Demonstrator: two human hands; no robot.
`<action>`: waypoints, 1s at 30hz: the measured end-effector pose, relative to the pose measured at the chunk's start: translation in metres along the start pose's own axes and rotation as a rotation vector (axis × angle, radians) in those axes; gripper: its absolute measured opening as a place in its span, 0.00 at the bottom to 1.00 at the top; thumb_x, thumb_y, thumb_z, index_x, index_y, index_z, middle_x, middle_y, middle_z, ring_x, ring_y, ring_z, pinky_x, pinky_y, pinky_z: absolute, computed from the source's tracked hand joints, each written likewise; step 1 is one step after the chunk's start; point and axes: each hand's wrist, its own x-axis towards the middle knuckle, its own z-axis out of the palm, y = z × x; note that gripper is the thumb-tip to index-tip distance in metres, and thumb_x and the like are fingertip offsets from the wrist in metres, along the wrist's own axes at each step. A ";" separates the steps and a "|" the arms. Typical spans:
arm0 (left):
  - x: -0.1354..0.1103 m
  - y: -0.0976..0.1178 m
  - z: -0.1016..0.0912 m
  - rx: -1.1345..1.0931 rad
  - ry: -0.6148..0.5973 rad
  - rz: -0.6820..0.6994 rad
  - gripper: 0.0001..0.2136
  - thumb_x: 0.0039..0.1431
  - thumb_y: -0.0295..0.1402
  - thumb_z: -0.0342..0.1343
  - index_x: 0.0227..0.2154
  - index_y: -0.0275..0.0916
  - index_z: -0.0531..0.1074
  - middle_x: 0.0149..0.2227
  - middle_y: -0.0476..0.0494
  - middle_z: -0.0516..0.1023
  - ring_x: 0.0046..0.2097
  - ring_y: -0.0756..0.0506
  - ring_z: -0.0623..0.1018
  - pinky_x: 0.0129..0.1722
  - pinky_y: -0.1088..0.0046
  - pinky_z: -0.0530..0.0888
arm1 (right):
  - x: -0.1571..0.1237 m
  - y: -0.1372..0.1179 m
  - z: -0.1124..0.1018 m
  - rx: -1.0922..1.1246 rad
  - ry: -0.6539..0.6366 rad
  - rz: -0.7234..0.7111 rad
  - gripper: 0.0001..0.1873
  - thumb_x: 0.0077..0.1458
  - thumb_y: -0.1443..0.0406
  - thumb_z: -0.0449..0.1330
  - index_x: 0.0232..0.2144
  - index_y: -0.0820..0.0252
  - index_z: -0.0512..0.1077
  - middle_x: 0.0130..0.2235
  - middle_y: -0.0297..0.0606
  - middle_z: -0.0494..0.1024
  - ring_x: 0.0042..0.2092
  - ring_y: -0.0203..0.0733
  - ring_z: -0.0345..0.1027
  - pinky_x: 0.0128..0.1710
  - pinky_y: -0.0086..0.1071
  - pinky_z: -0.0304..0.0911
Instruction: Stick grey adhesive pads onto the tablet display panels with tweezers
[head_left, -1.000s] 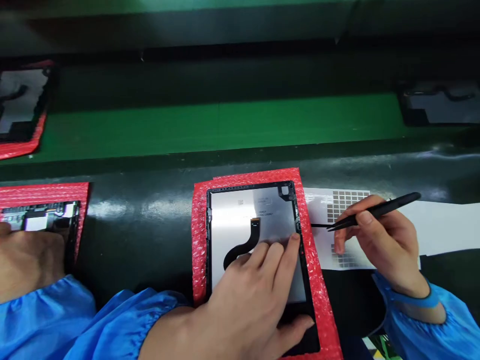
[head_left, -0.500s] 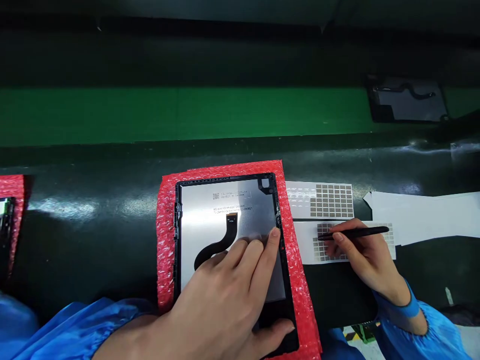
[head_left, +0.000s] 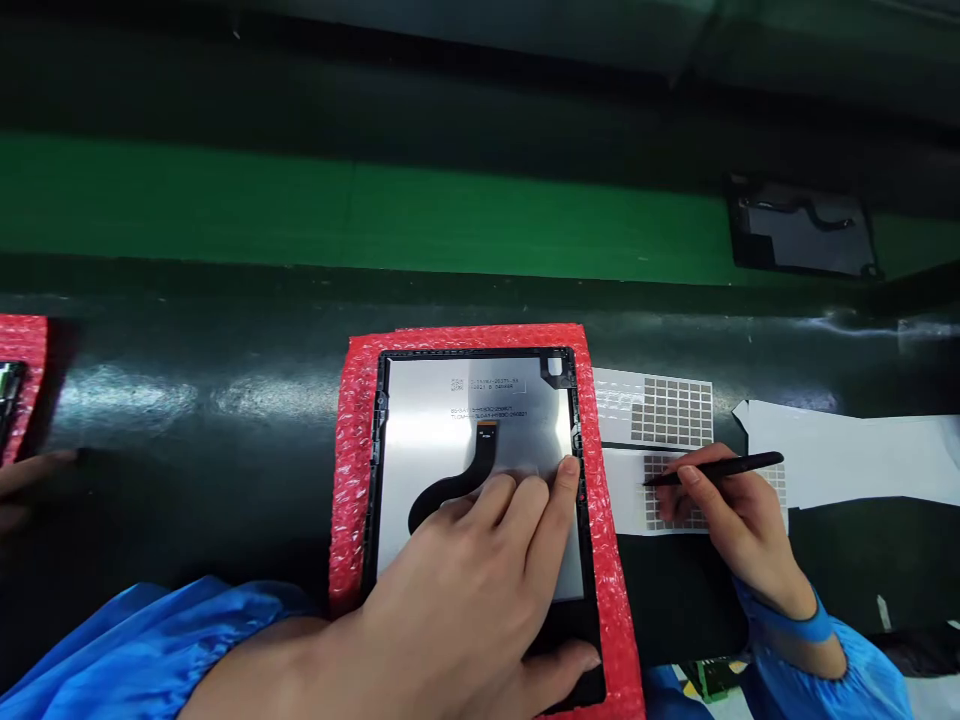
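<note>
A tablet back panel [head_left: 450, 430] with a silver plate and a black flex cable [head_left: 457, 480] lies on a red bubble-wrap mat [head_left: 349, 480]. My left hand [head_left: 480, 580] lies flat on the panel, fingers spread over its lower right part. My right hand [head_left: 731, 520] grips black tweezers [head_left: 720, 470], whose tips touch a sheet of small grey stickers [head_left: 660, 495] just right of the mat.
A second sticker sheet [head_left: 671, 408] lies behind the first, white paper [head_left: 847, 455] to the right. A green conveyor belt [head_left: 375, 215] runs across the back with another panel [head_left: 802, 225] on it. At the left edge are another red mat [head_left: 19, 375] and another person's hand [head_left: 22, 485].
The tweezers came down from above the sticker sheets onto the nearer sheet. My left hand has stayed flat on the panel. The view has shifted, so the neighbour's mat moved toward the left edge.
</note>
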 end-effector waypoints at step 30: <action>-0.139 -0.227 -0.025 -0.208 0.235 -0.694 0.39 0.59 0.28 0.19 0.42 0.23 0.81 0.42 0.41 0.78 0.49 0.34 0.84 0.38 0.56 0.72 | 0.045 -0.124 0.170 -0.083 -0.172 -0.041 0.15 0.65 0.51 0.67 0.33 0.55 0.78 0.26 0.41 0.85 0.25 0.48 0.83 0.24 0.30 0.80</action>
